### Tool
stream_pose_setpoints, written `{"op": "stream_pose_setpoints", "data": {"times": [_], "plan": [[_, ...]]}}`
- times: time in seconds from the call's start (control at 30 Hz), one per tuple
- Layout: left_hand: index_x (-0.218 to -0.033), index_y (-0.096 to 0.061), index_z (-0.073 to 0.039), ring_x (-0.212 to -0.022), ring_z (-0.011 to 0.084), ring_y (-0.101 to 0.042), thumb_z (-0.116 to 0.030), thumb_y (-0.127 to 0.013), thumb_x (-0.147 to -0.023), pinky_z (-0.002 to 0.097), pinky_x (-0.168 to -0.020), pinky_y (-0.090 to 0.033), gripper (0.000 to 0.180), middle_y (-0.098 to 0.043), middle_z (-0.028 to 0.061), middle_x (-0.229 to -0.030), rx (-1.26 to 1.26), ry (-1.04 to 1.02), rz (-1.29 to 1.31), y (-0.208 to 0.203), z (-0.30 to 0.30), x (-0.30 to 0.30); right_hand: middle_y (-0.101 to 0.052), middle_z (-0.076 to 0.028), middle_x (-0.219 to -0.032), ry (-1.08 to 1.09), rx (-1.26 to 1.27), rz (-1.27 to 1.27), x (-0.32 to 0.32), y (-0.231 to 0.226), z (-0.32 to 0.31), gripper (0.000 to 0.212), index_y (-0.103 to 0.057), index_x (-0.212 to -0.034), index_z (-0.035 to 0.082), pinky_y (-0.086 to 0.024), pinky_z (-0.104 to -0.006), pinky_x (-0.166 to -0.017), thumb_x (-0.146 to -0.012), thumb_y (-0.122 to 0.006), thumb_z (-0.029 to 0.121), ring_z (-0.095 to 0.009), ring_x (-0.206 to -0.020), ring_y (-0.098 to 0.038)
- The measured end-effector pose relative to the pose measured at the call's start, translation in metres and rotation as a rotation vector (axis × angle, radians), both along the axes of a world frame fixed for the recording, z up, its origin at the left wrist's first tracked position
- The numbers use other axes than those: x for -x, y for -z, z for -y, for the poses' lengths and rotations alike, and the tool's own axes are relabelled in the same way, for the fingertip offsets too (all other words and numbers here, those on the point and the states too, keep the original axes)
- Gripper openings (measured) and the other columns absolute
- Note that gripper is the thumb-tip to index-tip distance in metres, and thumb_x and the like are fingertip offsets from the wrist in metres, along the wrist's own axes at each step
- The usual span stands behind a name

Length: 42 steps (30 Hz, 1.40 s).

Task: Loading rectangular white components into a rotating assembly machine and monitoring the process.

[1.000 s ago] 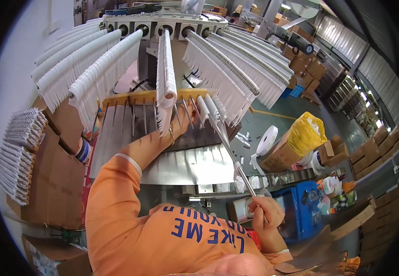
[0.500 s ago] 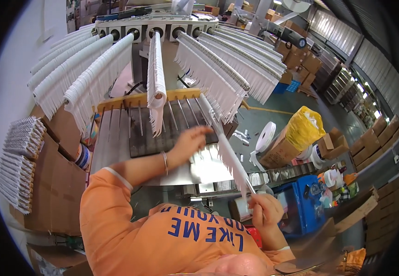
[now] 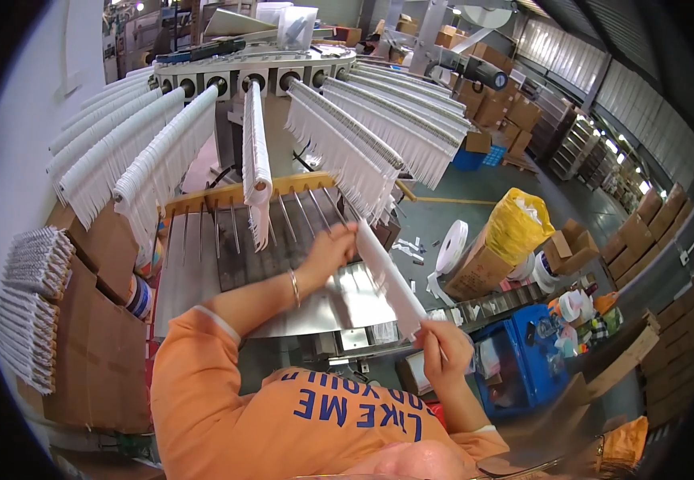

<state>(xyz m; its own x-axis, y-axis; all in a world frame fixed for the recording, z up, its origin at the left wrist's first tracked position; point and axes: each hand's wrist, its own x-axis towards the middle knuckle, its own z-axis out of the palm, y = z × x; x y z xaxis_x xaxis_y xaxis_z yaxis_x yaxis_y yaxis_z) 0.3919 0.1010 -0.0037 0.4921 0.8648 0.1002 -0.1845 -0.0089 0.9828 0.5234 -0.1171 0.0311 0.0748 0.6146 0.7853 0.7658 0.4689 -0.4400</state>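
Between my hands a row of thin white pieces [image 3: 391,280], packed closely together, slants down from upper left to lower right. My right hand [image 3: 443,352] is closed at the near end, where earlier a bare metal rod stuck out. At the far end my left hand [image 3: 331,254], wearing a bracelet, has its fingertips drawn together against the white row; exactly what they pinch is hidden. Just beyond is a wooden bar [image 3: 243,190] with several thin metal rods [image 3: 233,232] pointing toward me over a metal table [image 3: 183,276].
A round machine [image 3: 271,68] carries several arms hung with white pieces [image 3: 167,152]. Bundled white pieces [image 3: 31,288] lie on cartons at left. At right stand a yellow bag [image 3: 515,224], a white tape roll [image 3: 452,246] and a blue bin [image 3: 535,356].
My left fingers have come to the far end of the white row. The row now reaches my right hand, covering the rod end that showed bare. The view has shifted slightly.
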Motion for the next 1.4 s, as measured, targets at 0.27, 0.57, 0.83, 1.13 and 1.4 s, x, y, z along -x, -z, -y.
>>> {"op": "stream_pose_setpoints", "data": {"times": [0.27, 0.57, 0.83, 1.13, 1.4], "plan": [[-0.097, -0.052, 0.000, -0.066, 0.0322, -0.053, -0.014, -0.048, -0.080, 0.0418, -0.060, -0.043, 0.023, -0.051, 0.0164, -0.075, -0.947, -0.294, -0.430, 0.035, -0.038, -0.007, -0.057, -0.009, -0.062, 0.066, 0.037, -0.039, -0.011, -0.001, 0.029, 0.016, -0.058, -0.085, -0.003, -0.043, -0.0257, -0.049, -0.074, -0.048, -0.010, -0.018, -0.053, -0.055], [-0.126, -0.034, 0.001, -0.078, 0.0404, -0.049, -0.006, -0.045, -0.072, 0.0480, -0.071, -0.041, 0.056, -0.046, 0.0249, -0.090, -1.156, -0.479, -0.628, 0.024, -0.034, -0.016, -0.056, -0.012, -0.070, -0.112, -0.038, -0.198, -0.007, 0.019, -0.019, 0.017, -0.057, -0.091, -0.005, -0.041, -0.0271, -0.053, -0.083, -0.045, 0.005, -0.018, -0.057, -0.053], [-0.132, -0.031, -0.001, -0.086, 0.0302, -0.044, 0.002, -0.046, -0.066, 0.0391, -0.073, -0.035, 0.068, -0.043, 0.0133, -0.091, -1.162, -0.241, -0.595, 0.003, 0.031, -0.006, -0.049, -0.004, -0.076, 0.024, -0.174, -0.717, -0.008, 0.061, 0.031, 0.016, -0.053, -0.091, 0.000, -0.033, -0.0224, -0.057, -0.086, -0.041, 0.010, -0.009, -0.063, -0.041], [-0.122, -0.044, -0.006, -0.080, 0.0270, -0.045, -0.002, -0.050, -0.065, 0.0359, -0.068, -0.037, 0.057, -0.043, 0.0103, -0.088, -1.394, -0.127, -0.455, -0.049, 0.060, -0.011, -0.046, 0.003, -0.079, 0.066, -0.323, -1.258, -0.072, 0.089, 0.084, 0.006, -0.049, -0.094, 0.007, -0.033, -0.0121, -0.051, -0.088, -0.046, 0.009, -0.002, -0.059, -0.039], [-0.078, -0.060, -0.004, -0.067, 0.0120, -0.056, -0.018, -0.052, -0.082, 0.0269, -0.058, -0.045, 0.017, -0.059, 0.0037, -0.073, -0.286, 1.227, -0.769, -0.025, 0.039, -0.051, -0.047, 0.003, -0.079, 0.197, -0.126, -1.005, -0.184, 0.063, 0.054, 0.011, -0.054, -0.091, 0.007, -0.027, -0.0163, -0.054, -0.084, -0.048, 0.013, -0.003, -0.065, -0.037]]}}
